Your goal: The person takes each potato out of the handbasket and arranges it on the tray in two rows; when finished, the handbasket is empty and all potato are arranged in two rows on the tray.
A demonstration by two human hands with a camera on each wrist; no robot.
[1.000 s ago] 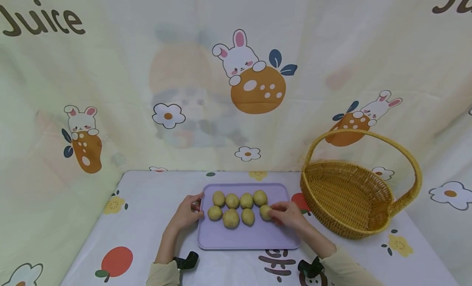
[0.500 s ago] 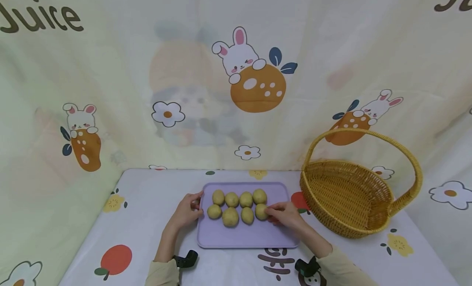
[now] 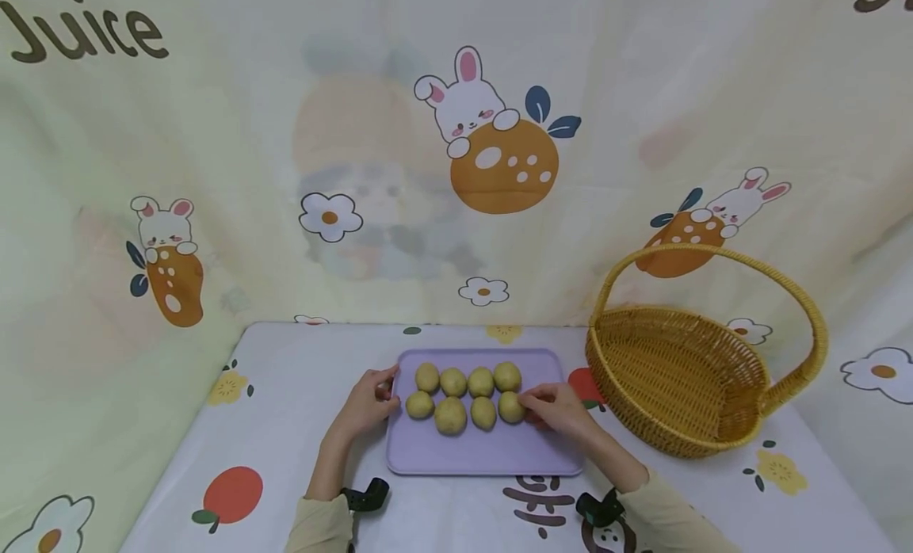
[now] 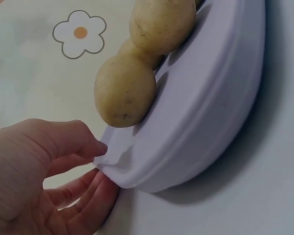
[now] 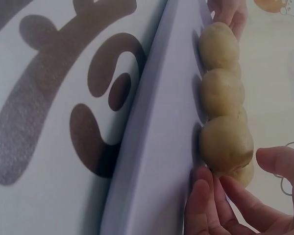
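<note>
Potatoes stand in two rows on a light purple tray [image 3: 471,455]. My left hand [image 3: 367,402] grips the tray's left edge; in the left wrist view the thumb lies over the rim [image 4: 132,178] and the fingers bend below it, near a potato [image 4: 125,90]. At the right end of the front row, my right hand [image 3: 559,410] is beside the last potato [image 3: 510,408]. In the right wrist view its fingertips are right at that potato [image 5: 225,144], while the thumb [image 5: 267,159] stands apart from it.
A wicker basket [image 3: 635,414] with a tall arched handle [image 3: 756,272] stands right of the tray, behind the right forearm. A printed cloth covers the table [image 3: 285,426], and a patterned curtain [image 3: 385,299] hangs behind it.
The front row's rightmost potato has shifted slightly left, closer to its neighbour, with my right hand following it. My left hand has stayed on the tray's edge.
</note>
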